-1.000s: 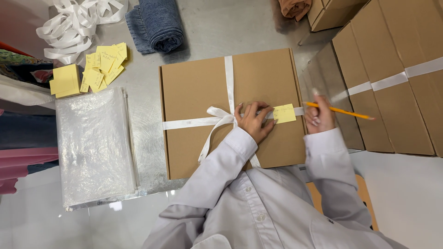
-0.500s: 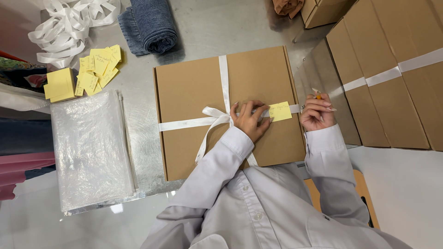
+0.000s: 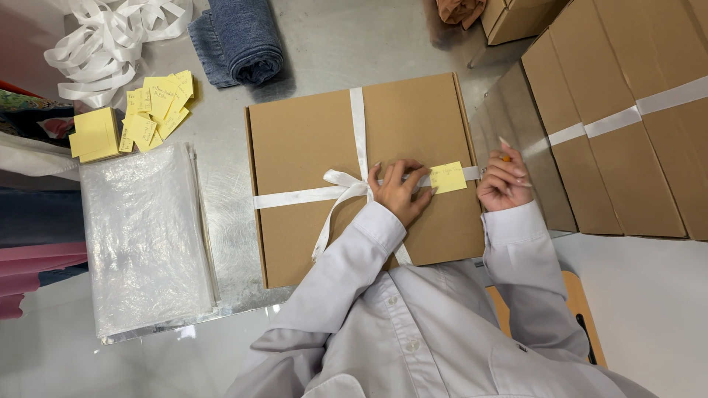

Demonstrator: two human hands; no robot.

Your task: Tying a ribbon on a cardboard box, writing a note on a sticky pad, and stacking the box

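Box in play: one flat brown cardboard box point(image 3: 310, 140) lies on the metal table point(image 3: 354, 44), dead centre under the person.
Ribbon: one white ribbon point(image 3: 358, 121) crosses the lid both ways, two bands, knotted into one bow just left of the left hand, its tails trailing toward 7 o'clock.
Left hand: the left hand point(image 3: 399, 189) lies on the lid over the crosswise band, fingers spread and slightly curled, tips pressing the ribbon beside the note.
Note: one yellow sticky note point(image 3: 448, 177) sits on the ribbon at 3 o'clock from the left hand, touching its fingertips.
Right hand: the right hand point(image 3: 503, 183) hovers at the box's right edge, fingers curled tight together around one yellow pencil point(image 3: 505, 149); only its top end pokes out at 12 o'clock.
Stacked boxes: at 2 o'clock, at least three more brown boxes point(image 3: 619, 147) stand side by side, a white ribbon band running across them.
Loose notes: at 10 o'clock, one pad of sticky notes point(image 3: 94, 134) and a scatter of written yellow slips point(image 3: 158, 99); too overlapped to count.
Ribbon pile: one tangle of white ribbon point(image 3: 103, 44) at 11 o'clock.
Denim: one folded pair of jeans point(image 3: 240, 40) at 12 o'clock.
Bags: one stack of clear zip bags point(image 3: 144, 236) at 9 o'clock.
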